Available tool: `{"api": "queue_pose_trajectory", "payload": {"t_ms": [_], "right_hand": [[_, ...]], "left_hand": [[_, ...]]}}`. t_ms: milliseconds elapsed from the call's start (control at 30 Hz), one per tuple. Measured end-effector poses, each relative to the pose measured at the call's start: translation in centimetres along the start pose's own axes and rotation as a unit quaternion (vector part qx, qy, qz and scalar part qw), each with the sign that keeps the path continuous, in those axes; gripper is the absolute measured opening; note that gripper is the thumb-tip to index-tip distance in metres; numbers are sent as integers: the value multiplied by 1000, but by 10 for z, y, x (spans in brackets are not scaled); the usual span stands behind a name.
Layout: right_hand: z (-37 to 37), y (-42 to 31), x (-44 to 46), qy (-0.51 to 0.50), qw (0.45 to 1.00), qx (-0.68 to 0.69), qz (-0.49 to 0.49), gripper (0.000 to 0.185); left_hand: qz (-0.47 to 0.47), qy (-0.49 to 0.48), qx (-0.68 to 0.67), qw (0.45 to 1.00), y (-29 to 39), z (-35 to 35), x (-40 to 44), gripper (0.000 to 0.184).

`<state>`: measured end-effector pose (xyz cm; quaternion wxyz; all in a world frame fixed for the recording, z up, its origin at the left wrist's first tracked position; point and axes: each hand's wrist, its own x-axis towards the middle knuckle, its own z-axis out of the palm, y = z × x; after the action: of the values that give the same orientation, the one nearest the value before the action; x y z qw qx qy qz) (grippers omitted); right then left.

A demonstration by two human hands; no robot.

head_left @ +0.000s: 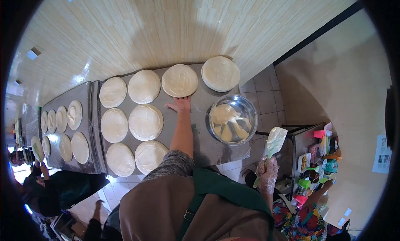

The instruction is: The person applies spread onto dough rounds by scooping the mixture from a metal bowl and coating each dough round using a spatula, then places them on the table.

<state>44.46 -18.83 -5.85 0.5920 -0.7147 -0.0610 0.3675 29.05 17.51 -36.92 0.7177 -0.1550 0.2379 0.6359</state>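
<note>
My bare left hand (181, 104) reaches over the table to the near edge of a round, flat, cream-coated cake layer (179, 80). The thumb is spread to the left; the other fingers meet the layer's rim, their tips partly hidden. A clear plastic glove covers my right hand (266, 174), which is closed around the handle of a spatula (275, 142) held upright off the table's right side. Pale cream coats its blade. On the table, a clear bowl (253, 116) contains more of this cream. Behind it lies a thicker coated round (221, 73), perhaps stacked.
Several coated rounds (144, 86) lie in rows on the grey table (200, 116), with more on a second table (92, 124) at left. A wood-patterned wall (166, 32) borders the back. At right stands a cluttered side table (306, 137); other people (302, 224) are nearby.
</note>
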Motion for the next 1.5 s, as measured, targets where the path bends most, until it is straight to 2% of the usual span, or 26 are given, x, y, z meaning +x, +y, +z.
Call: {"api": "queue_pose_trajectory", "payload": {"t_ms": [33, 133, 200, 267, 333, 433, 467, 567, 667, 700, 767, 867, 967, 1067, 1100, 1133, 1167, 1200, 1233, 1267, 1300, 1333, 1367, 1400, 1467, 1500], "right_hand": [[1, -2, 0, 14, 1000, -10, 11, 30], [-6, -10, 10, -31, 997, -77, -7, 29], [-29, 12, 26, -15, 969, -214, -119, 28], [-37, 17, 34, -12, 963, -229, -141, 29], [-37, 8, 38, -17, 990, -121, -72, 34], [-39, -3, 40, -25, 999, -12, -19, 34], [-41, -4, 41, -22, 1000, -14, -16, 34], [-48, -8, 46, -17, 1000, -11, 3, 33], [-58, 3, 52, 6, 1000, 8, 14, 32], [-64, 5, 52, 5, 1000, -27, 8, 32], [-69, 5, 50, 3, 999, 12, 40, 32], [-71, -3, 48, -1, 999, 15, 41, 34], [-81, -8, 49, -20, 999, -3, 29, 35], [-77, -13, 58, 27, 996, -64, 58, 35], [-84, -4, 67, -23, 995, -87, 38, 37], [-83, 3, 76, -24, 990, -141, -13, 38], [-76, 6, 82, -20, 978, -197, -59, 39], [-66, 6, 90, -17, 963, -241, -121, 39], [-53, 4, 98, -16, 940, -288, -180, 39], [-36, -7, 98, -36, 958, -217, -186, 39], [-23, -18, 100, -68, 943, -229, -233, 38], [-11, -25, 103, -105, 923, -242, -281, 37], [8, -23, 110, -93, 897, -238, -360, 36], [23, -20, 111, -87, 865, -235, -436, 34], [41, -28, 95, -95, 848, -261, -452, 31], [52, -30, 85, -107, 839, -271, -460, 29]], "left_hand": [[-3, -9, 7, 1000, 2, -2, 6, 115], [-2, -5, 29, 1000, 6, 7, 10, 115], [2, 28, 25, 999, 6, 12, 7, 115], [8, 76, 3, 997, 4, 14, 5, 116], [19, 87, 12, 996, 4, 0, 7, 113], [126, 129, 177, 967, -20, -6, 11, 102], [177, 144, 254, 940, -32, -2, 8, 97], [238, 13, 524, 818, -78, 19, 13, 76], [205, 13, 795, 570, -121, 80, 5, 69], [216, 56, 823, 523, -135, 86, 5, 69], [241, 142, 863, 420, -152, 96, 5, 69], [146, 141, 833, 514, -143, 97, 5, 72], [152, 72, 787, 593, -145, 87, 11, 63], [221, -117, 665, 704, -147, 86, 15, 56], [191, -127, 634, 739, -147, 97, 0, 56], [151, -139, 603, 771, -144, 108, -20, 55], [126, -184, 648, 728, -133, 109, -23, 62], [98, -192, 654, 725, -123, 141, -80, 64], [55, -211, 596, 773, -113, 148, -102, 66], [57, -145, 598, 786, -101, 152, -123, 64], [15, -215, 548, 808, -83, 161, -150, 68], [39, -218, 542, 810, -69, 174, -186, 63], [-3, -231, 498, 836, -46, 170, -194, 63], [-97, -218, 357, 903, -27, 173, -217, 66], [-248, -347, 178, 887, -11, 173, -249, 74], [-242, -305, 198, 900, -6, 162, -251, 73]]}}
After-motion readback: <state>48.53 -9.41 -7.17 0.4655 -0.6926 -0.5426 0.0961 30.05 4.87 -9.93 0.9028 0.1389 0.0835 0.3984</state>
